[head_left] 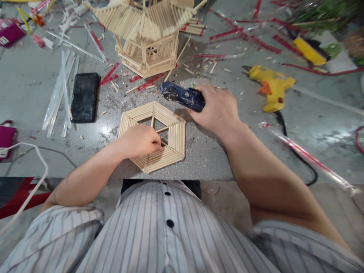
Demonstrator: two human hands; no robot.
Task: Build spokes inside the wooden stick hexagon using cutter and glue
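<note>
A hexagonal frame of thin wooden sticks (176,140) lies flat near the table's front edge, with spokes crossing its open middle. My left hand (140,140) rests over its left and centre part, fingers pinched together near a spoke. Whatever sits between those fingertips is hidden. To the right and just behind the frame, my right hand (217,108) is wrapped round a worn dark blue hand tool (183,96). The tool's rounded head points left, and I cannot make out its exact kind.
Behind stands a roofed stick model (146,45). A black phone (84,98) and clear glue sticks (61,91) lie left. A yellow glue gun (271,87) with a black cord lies right. Red wrapper strips (264,43) and wood scraps litter the table.
</note>
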